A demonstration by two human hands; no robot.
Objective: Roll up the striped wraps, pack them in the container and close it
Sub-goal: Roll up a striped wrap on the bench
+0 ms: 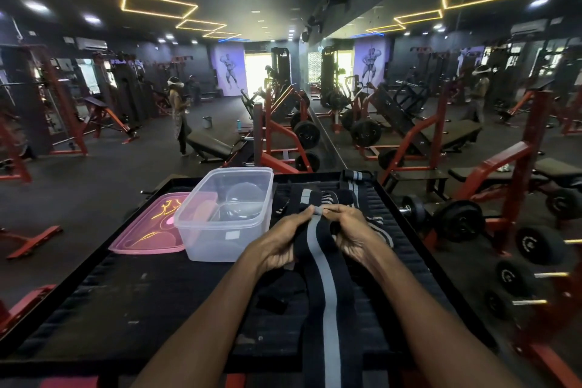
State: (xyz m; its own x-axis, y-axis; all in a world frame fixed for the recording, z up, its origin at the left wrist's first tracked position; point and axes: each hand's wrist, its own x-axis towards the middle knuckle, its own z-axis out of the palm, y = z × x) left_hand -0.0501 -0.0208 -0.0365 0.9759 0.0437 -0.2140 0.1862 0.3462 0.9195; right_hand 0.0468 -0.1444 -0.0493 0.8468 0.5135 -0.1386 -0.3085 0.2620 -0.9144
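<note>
Black grey-striped wrap [318, 264], far end pinched by both hands

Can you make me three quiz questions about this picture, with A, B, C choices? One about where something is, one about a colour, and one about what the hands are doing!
1. Where is the pink lid?
A. On top of the container
B. On the table, to the left of the clear container
C. On the floor

2. What colour is the stripe on the wrap being held?
A. Grey
B. Red
C. Yellow

3. What are the left hand and the right hand doing?
A. Resting flat on the table
B. Lifting the container
C. Both pinching the far end of the wrap

Answers:
1 B, the lid lies flat on the black table against the container's left side.
2 A, a grey stripe runs down the middle of the black wrap.
3 C, the fingers of both hands meet on the wrap's end.
</note>
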